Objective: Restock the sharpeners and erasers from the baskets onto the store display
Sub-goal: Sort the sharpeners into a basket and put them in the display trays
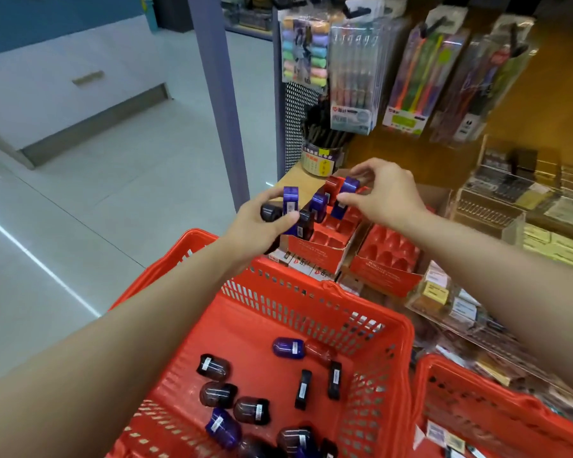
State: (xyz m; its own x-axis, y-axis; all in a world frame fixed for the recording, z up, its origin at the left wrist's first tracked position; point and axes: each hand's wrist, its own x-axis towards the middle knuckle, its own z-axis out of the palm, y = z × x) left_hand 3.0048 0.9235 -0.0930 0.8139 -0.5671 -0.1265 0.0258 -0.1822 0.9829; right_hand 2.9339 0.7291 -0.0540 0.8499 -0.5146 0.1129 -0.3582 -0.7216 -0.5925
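The restocking looks to be in its early part. At the left, the left hand (pixel 262 223) grips several sharpeners at once, its fingers curled round a blue sharpener (pixel 290 201) that stands up out of the grip, with a dark sharpener (pixel 270 213) poking out on the far side. Just to the right stands the red display tray (pixel 315 251) on the shelf: a few blue and red sharpeners stand in its back sockets, while the front sockets show bare. Over that tray the right hand (pixel 382 190) pinches another blue sharpener (pixel 344 196) between thumb and fingers, apparently seating it in a socket. Further right, a second red tray (pixel 382 259) holds nothing that can be seen, so it likely waits to be filled.

Below the hands, the red basket (pixel 315 292) still carries a good number of sharpeners, dark, blue and one reddish, loose on its bottom; most of the stock therefore remains to be moved. At the lower right, a second basket (pixel 477 388) shows only in part, and its contents are too cut off to name, so the erasers cannot be judged.
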